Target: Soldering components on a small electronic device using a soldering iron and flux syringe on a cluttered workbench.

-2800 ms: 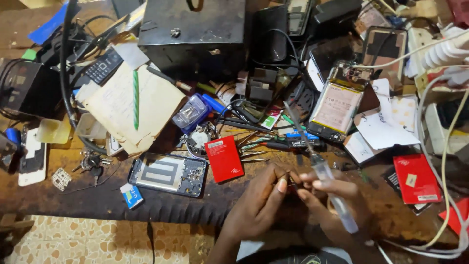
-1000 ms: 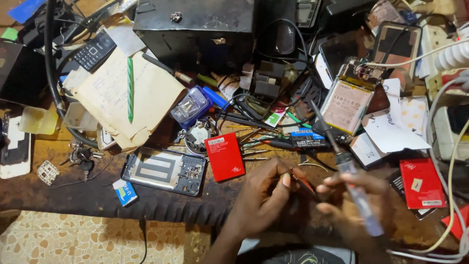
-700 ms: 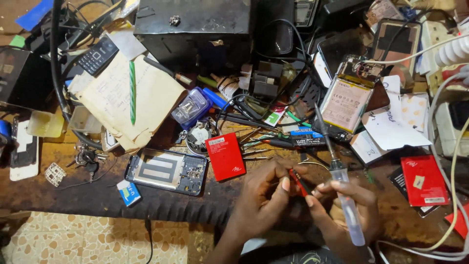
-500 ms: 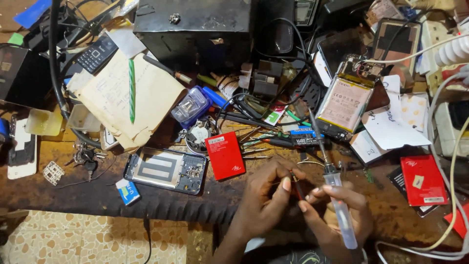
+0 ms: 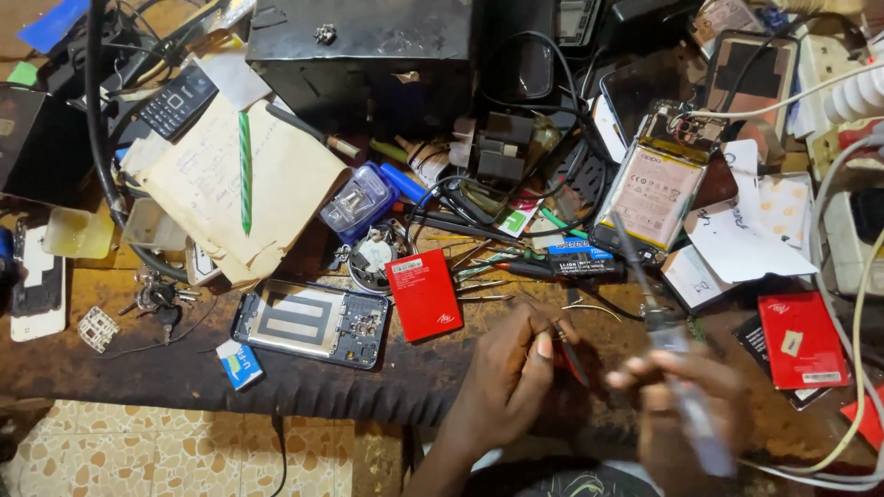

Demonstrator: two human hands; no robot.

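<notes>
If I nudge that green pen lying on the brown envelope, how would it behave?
The green pen looks thin, stiff and probably light, so it should slide easily. Being slender and apparently round, it may roll sideways off the brown envelope, whose creased paper seems to give little grip.

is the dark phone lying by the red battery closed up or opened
Opened: the dark phone lies flat with its back cover off, inner parts exposed, beside the red battery.

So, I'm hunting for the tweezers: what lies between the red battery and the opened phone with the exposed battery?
In the head view, tweezers and black cables lie between the red battery and the opened phone.
</notes>
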